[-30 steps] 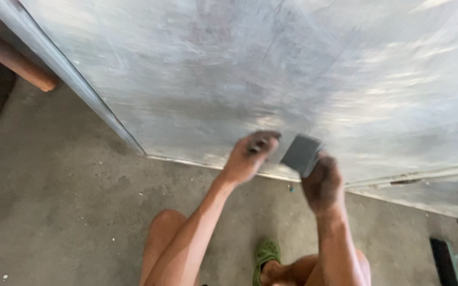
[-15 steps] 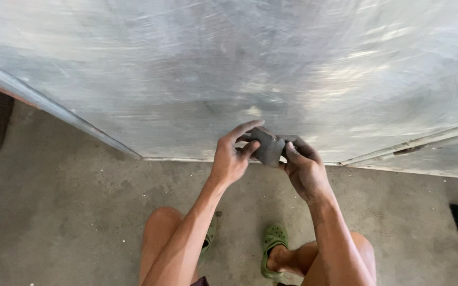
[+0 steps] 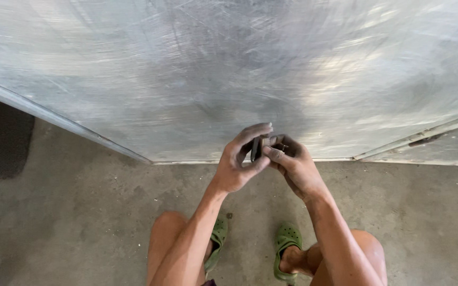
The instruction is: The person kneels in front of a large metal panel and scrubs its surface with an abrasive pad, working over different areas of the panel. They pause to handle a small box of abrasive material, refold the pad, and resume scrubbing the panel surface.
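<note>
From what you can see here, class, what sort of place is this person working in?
Probably a metal workshop. A large scratched metal sheet stands on a bare concrete floor, and both grimy hands, left hand and right hand, grip a small dark pad.

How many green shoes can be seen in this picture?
2. One green shoe is on the concrete floor under the left forearm, partly hidden by it. The other green shoe is beside it, below the right hand. None else shows.
</note>
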A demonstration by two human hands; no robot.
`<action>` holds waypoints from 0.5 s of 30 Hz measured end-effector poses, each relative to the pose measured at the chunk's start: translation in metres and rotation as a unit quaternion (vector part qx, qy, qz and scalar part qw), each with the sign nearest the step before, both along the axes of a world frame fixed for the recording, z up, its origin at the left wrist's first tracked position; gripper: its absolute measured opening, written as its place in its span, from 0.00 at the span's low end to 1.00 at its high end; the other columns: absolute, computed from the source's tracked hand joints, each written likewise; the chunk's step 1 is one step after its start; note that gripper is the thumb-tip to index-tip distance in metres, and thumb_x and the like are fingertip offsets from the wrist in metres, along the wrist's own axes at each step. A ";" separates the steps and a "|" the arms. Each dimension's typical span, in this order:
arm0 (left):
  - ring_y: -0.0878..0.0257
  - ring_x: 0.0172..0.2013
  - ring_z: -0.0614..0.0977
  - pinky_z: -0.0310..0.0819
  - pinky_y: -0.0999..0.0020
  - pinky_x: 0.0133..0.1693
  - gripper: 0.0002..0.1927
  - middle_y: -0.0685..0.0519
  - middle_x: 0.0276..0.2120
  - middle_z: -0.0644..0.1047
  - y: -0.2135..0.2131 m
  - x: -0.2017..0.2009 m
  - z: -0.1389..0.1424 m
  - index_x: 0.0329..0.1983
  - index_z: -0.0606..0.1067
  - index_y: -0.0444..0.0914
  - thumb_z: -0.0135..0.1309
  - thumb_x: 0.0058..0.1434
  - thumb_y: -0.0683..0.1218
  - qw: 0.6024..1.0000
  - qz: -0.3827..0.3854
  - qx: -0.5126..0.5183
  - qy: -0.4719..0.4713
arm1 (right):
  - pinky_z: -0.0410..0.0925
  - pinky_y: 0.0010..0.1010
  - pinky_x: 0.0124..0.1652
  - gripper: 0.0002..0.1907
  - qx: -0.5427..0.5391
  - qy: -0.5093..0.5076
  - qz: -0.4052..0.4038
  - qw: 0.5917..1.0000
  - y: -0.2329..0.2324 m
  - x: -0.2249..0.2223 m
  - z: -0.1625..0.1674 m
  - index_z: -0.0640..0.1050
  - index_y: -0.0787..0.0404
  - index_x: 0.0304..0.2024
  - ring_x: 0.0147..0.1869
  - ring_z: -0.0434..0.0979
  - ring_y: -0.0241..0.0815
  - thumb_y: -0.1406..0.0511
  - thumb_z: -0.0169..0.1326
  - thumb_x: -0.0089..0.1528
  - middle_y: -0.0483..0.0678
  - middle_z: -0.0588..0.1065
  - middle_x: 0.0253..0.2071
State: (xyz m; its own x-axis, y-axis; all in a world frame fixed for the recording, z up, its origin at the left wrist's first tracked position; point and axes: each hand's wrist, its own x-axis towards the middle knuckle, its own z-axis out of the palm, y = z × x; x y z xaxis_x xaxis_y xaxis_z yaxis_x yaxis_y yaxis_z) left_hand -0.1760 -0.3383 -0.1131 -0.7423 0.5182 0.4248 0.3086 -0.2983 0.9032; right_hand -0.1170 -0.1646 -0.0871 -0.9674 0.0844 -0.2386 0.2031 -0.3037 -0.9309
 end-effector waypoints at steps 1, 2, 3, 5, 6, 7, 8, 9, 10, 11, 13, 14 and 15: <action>0.51 0.66 0.75 0.73 0.51 0.69 0.29 0.46 0.68 0.72 -0.001 -0.002 -0.001 0.69 0.71 0.44 0.62 0.65 0.49 0.999 -0.009 0.030 -0.035 | 0.76 0.33 0.54 0.19 -0.001 0.001 0.005 1.000 0.000 0.000 0.003 0.72 0.69 0.54 0.53 0.79 0.43 0.66 0.57 0.63 0.54 0.77 0.48; 0.51 0.65 0.76 0.74 0.50 0.68 0.30 0.46 0.68 0.73 -0.003 -0.005 -0.001 0.70 0.70 0.43 0.60 0.65 0.50 0.996 -0.018 0.060 -0.070 | 0.76 0.33 0.54 0.20 -0.001 0.003 0.010 1.000 -0.001 -0.001 0.006 0.72 0.68 0.55 0.53 0.79 0.44 0.66 0.56 0.62 0.55 0.77 0.49; 0.51 0.64 0.77 0.75 0.49 0.68 0.30 0.46 0.68 0.74 -0.004 -0.008 -0.001 0.70 0.70 0.43 0.58 0.64 0.52 0.990 -0.028 0.090 -0.104 | 0.75 0.33 0.55 0.21 -0.002 0.005 0.013 1.000 -0.001 -0.001 0.008 0.71 0.67 0.56 0.54 0.79 0.45 0.66 0.55 0.62 0.55 0.77 0.49; 0.49 0.66 0.74 0.70 0.46 0.69 0.34 0.42 0.67 0.72 -0.006 -0.012 -0.001 0.72 0.68 0.41 0.56 0.61 0.50 0.972 -0.055 0.163 -0.161 | 0.75 0.33 0.51 0.21 -0.068 -0.008 -0.029 0.997 -0.001 -0.002 0.011 0.72 0.67 0.57 0.55 0.79 0.43 0.64 0.51 0.63 0.53 0.78 0.51; 0.48 0.67 0.72 0.67 0.44 0.70 0.36 0.41 0.67 0.71 -0.007 -0.013 0.000 0.72 0.67 0.39 0.55 0.59 0.49 0.959 -0.067 0.200 -0.188 | 0.75 0.34 0.49 0.22 -0.101 -0.016 -0.047 0.994 0.000 -0.002 0.012 0.72 0.67 0.57 0.55 0.79 0.42 0.63 0.49 0.63 0.52 0.78 0.52; 0.47 0.68 0.71 0.65 0.43 0.72 0.37 0.39 0.68 0.70 -0.008 -0.014 0.001 0.73 0.66 0.38 0.54 0.58 0.49 0.948 -0.076 0.224 -0.215 | 0.75 0.34 0.47 0.23 -0.123 -0.004 -0.052 0.991 0.001 -0.002 0.011 0.73 0.70 0.57 0.52 0.79 0.43 0.62 0.50 0.64 0.54 0.78 0.50; 0.46 0.69 0.70 0.63 0.43 0.73 0.38 0.38 0.68 0.69 -0.009 -0.014 0.003 0.73 0.65 0.36 0.53 0.57 0.49 0.934 -0.085 0.248 -0.241 | 0.74 0.34 0.45 0.23 -0.145 0.007 -0.058 0.988 0.002 -0.002 0.010 0.73 0.72 0.56 0.50 0.79 0.43 0.61 0.51 0.64 0.55 0.78 0.48; 0.45 0.70 0.69 0.61 0.42 0.74 0.40 0.36 0.68 0.69 -0.010 -0.014 0.006 0.73 0.64 0.34 0.51 0.55 0.48 0.920 -0.095 0.272 -0.267 | 0.73 0.35 0.43 0.25 -0.167 0.017 -0.063 0.984 0.003 -0.001 0.009 0.73 0.75 0.56 0.47 0.79 0.43 0.59 0.52 0.65 0.56 0.79 0.47; 0.45 0.70 0.69 0.60 0.42 0.74 0.41 0.36 0.69 0.68 -0.011 -0.014 0.009 0.74 0.63 0.34 0.50 0.55 0.48 0.911 -0.107 0.283 -0.279 | 0.72 0.34 0.41 0.25 -0.122 0.008 -0.055 0.991 0.004 0.001 0.007 0.74 0.73 0.56 0.44 0.78 0.43 0.60 0.55 0.65 0.56 0.79 0.45; 0.45 0.71 0.68 0.59 0.43 0.74 0.41 0.36 0.69 0.67 -0.011 -0.013 0.011 0.74 0.62 0.33 0.50 0.54 0.48 0.903 -0.119 0.295 -0.290 | 0.71 0.33 0.40 0.25 -0.076 -0.001 -0.045 0.996 0.004 0.002 0.004 0.75 0.72 0.56 0.41 0.77 0.42 0.60 0.57 0.64 0.55 0.78 0.43; 0.44 0.72 0.67 0.58 0.45 0.75 0.43 0.35 0.70 0.66 -0.012 -0.012 0.017 0.75 0.61 0.33 0.48 0.53 0.49 0.891 -0.140 0.310 -0.300 | 0.69 0.32 0.38 0.24 -0.017 -0.014 -0.031 0.999 0.005 0.005 0.000 0.76 0.69 0.56 0.38 0.76 0.40 0.61 0.61 0.61 0.53 0.79 0.40; 0.44 0.72 0.67 0.57 0.46 0.75 0.43 0.35 0.71 0.66 -0.012 -0.012 0.019 0.75 0.61 0.34 0.48 0.53 0.49 0.889 -0.149 0.315 -0.297 | 0.69 0.31 0.38 0.24 -0.003 -0.016 -0.026 1.000 0.006 0.006 -0.002 0.77 0.68 0.55 0.38 0.76 0.39 0.61 0.62 0.59 0.51 0.80 0.40; 0.44 0.72 0.67 0.57 0.48 0.75 0.44 0.35 0.71 0.65 -0.013 -0.011 0.021 0.76 0.61 0.34 0.48 0.53 0.50 0.887 -0.158 0.319 -0.294 | 0.69 0.30 0.38 0.25 0.011 -0.018 -0.021 1.000 0.005 0.007 -0.004 0.78 0.66 0.54 0.38 0.77 0.37 0.62 0.64 0.57 0.50 0.80 0.39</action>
State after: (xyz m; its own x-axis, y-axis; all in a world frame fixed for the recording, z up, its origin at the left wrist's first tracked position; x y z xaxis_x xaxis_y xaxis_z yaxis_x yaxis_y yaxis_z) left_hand -0.1869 -0.3510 -0.0925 -0.7939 0.5325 0.2935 -0.3496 -0.7948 0.4961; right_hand -0.1101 -0.1591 -0.0911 -0.9537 0.1304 -0.2711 0.2245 -0.2915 -0.9299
